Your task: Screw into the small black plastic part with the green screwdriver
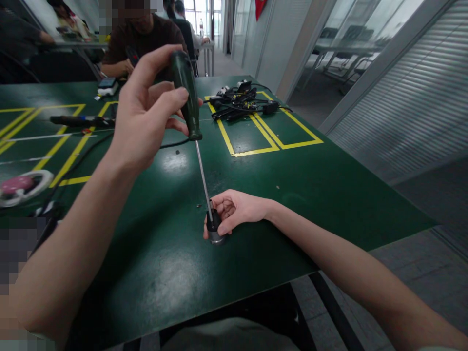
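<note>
My left hand [148,109] is closed around the dark green handle of a screwdriver [187,97], thumb and fingers on its sides. The screwdriver tilts slightly, its long thin shaft running down into a small round part [215,229] with a black top and a silver base. That part rests on the green table, and my right hand [237,209] grips it from the right, thumb in front and fingers behind. The tip of the shaft is hidden inside the black top. A tiny dark piece [199,205], perhaps a screw, lies just left of it.
Tangled black cables [241,100] lie at the far right over yellow tape outlines [256,152]. A black rod-shaped tool [78,121] with a cord and a white ring with a pink centre [22,186] lie to the left. Across the table sits a person [146,36] in a dark shirt.
</note>
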The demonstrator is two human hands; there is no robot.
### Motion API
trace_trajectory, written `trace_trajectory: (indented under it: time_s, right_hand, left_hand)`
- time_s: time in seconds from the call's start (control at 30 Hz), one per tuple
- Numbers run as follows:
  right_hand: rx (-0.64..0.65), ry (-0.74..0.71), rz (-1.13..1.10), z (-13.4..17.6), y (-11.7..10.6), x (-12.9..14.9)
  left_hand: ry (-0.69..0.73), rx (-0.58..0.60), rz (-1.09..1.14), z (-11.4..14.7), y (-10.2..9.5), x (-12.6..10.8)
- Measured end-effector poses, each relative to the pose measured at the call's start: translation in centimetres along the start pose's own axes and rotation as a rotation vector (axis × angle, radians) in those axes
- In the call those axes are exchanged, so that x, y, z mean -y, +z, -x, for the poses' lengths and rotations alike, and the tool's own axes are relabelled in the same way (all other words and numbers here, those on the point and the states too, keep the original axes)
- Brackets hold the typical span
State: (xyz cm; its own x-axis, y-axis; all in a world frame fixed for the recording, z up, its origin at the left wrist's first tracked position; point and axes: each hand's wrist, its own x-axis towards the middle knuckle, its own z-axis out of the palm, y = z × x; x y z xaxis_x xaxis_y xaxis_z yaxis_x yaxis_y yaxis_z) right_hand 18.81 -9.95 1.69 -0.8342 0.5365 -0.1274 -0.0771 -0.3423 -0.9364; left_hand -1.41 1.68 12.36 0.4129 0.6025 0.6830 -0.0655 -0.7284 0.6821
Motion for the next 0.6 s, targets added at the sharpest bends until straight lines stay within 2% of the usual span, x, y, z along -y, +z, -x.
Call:
trace_trajectory:
  time_s: [0.1, 0.3, 0.37, 0.5, 0.6]
  right_hand:
    - [0.001, -0.001, -0.003, 0.0, 0.0, -0.1]
    - [0.004, -0.005, -0.003, 0.1, 0.0, -0.1]
    - [0.005, -0.001, -0.005, 0.1, 0.0, 0.0]
    - [0.003, 0.004, -0.01, 0.1, 0.0, 0.0]
    - [-0.009, 0.011, 0.0, 0.1, 0.0, 0.0]
  left_hand:
    - [0.038, -0.032, -0.047, 0.1, 0.1, -0.3]
    - [0.075, -0.052, -0.116, -0.1, 0.0, 0.5]
    - [0.054, -0.063, -0.105, 0.0, 0.1, 0.3]
    - [-0.027, -0.022, -0.022, 0.2, 0.4, -0.5]
    - [0.015, 0.002, 0.009, 0.2, 0.3, -0.3]
